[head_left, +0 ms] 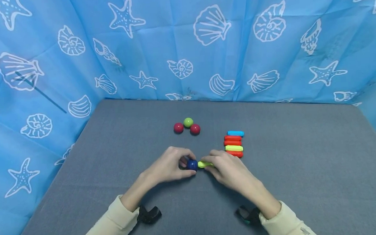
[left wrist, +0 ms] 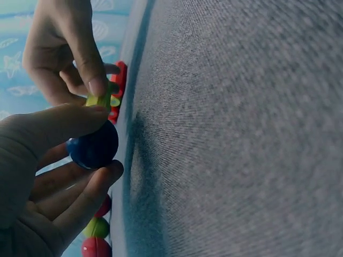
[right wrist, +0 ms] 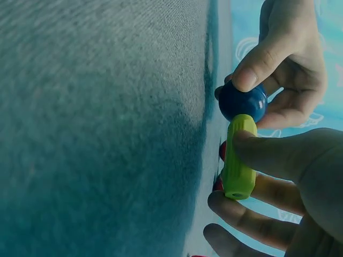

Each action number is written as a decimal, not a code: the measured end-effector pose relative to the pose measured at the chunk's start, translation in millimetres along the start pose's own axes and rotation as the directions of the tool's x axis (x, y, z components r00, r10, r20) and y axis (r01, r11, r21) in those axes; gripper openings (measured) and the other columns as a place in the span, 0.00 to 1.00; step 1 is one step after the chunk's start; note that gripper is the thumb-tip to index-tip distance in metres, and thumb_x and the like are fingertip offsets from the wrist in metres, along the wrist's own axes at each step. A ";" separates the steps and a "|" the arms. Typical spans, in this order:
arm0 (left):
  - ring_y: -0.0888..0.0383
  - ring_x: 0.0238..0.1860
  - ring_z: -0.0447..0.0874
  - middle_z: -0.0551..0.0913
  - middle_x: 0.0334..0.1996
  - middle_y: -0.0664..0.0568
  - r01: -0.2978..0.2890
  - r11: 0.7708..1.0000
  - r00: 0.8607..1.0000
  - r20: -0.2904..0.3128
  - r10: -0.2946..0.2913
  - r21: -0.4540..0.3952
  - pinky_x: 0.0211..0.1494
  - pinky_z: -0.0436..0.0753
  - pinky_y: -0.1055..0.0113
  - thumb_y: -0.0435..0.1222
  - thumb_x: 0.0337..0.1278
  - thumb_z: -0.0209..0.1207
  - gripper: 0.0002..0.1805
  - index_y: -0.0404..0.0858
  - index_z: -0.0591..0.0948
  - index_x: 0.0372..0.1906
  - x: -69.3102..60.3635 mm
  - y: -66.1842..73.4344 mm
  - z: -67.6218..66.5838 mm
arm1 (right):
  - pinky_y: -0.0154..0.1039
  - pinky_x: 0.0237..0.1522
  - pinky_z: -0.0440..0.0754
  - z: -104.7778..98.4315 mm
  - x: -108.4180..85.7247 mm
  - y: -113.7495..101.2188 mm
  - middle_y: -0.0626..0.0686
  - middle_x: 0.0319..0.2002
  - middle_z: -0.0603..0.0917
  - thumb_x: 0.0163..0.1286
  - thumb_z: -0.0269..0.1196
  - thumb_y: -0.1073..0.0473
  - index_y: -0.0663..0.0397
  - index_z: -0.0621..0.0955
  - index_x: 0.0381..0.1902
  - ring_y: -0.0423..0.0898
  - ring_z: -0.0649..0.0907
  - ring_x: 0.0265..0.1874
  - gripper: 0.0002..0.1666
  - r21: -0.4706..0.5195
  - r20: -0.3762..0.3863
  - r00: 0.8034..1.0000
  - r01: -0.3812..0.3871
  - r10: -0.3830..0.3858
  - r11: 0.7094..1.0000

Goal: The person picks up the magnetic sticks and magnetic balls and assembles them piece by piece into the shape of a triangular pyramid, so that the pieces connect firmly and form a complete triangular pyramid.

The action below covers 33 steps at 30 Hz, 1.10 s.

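A dark blue ball is pinched between the thumb and fingers of my left hand. My right hand grips a yellow-green stick, its near end against the ball's right side. In the right wrist view the ribbed stick lies between thumb and fingers and meets the blue ball. The left wrist view has the ball under my left thumb, with the stick partly hidden behind that thumb.
Two red balls and a green ball lie farther back on the grey table. Right of them, several sticks lie in a column: blue, red and yellow. A patterned blue curtain hangs behind.
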<state>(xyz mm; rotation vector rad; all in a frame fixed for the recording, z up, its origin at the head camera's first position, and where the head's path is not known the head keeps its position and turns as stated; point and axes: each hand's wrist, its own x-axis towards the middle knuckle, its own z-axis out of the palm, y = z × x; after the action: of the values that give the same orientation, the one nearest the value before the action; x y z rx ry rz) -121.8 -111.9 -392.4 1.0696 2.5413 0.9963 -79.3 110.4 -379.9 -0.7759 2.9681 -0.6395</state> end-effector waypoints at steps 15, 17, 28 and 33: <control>0.66 0.34 0.80 0.88 0.39 0.53 0.029 0.995 0.999 -0.046 -0.025 0.093 0.35 0.78 0.77 0.40 0.55 0.73 0.13 0.41 0.87 0.44 -3.1 -4.2 -4.0 | 0.36 0.40 0.83 5.5 13.2 -1.1 0.48 0.40 0.88 0.63 0.74 0.59 0.51 0.89 0.51 0.40 0.81 0.34 0.17 0.091 0.013 1.000 0.012 -0.013 0.996; 0.66 0.33 0.79 0.88 0.38 0.53 0.040 0.994 0.998 -0.058 -0.034 0.098 0.34 0.77 0.77 0.40 0.55 0.73 0.12 0.41 0.87 0.43 -3.9 -6.0 -5.9 | 0.35 0.39 0.82 3.6 16.5 2.5 0.49 0.41 0.88 0.64 0.73 0.59 0.52 0.89 0.51 0.41 0.81 0.35 0.16 0.162 0.011 1.000 0.008 -0.010 0.987; 0.65 0.32 0.81 0.88 0.38 0.52 0.123 0.978 0.986 -0.128 -0.102 0.170 0.34 0.79 0.76 0.42 0.52 0.75 0.15 0.40 0.88 0.43 -10.8 -20.9 -19.7 | 0.45 0.44 0.82 -2.1 42.1 19.7 0.59 0.48 0.87 0.64 0.74 0.56 0.56 0.85 0.58 0.54 0.83 0.44 0.24 0.320 -0.158 0.975 -0.096 0.153 0.943; 0.65 0.34 0.81 0.88 0.38 0.52 0.148 0.973 0.983 -0.136 -0.125 0.178 0.36 0.80 0.74 0.43 0.52 0.75 0.16 0.41 0.88 0.43 -13.5 -26.4 -23.0 | 0.51 0.48 0.83 -0.4 57.6 24.9 0.62 0.51 0.86 0.63 0.74 0.55 0.57 0.83 0.61 0.57 0.83 0.47 0.29 0.328 -0.182 0.965 -0.124 0.191 0.936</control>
<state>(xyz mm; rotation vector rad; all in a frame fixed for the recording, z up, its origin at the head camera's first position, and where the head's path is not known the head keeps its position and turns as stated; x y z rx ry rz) -136.6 -146.4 -393.5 0.8864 2.8130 0.8245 -141.5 103.3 -383.9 -0.4637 2.9501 -1.2136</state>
